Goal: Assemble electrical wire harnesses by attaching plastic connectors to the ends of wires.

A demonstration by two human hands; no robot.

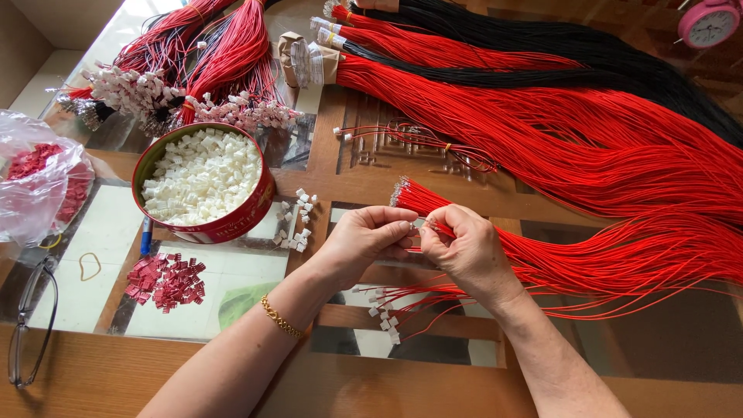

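At the centre of the frame, the left hand (364, 236) pinches a small white connector (408, 226) in its fingers, while the right hand (464, 251) grasps a red wire (441, 229) meeting it. The red tin (259, 197) of white connectors stands on the table (101, 371) at left.
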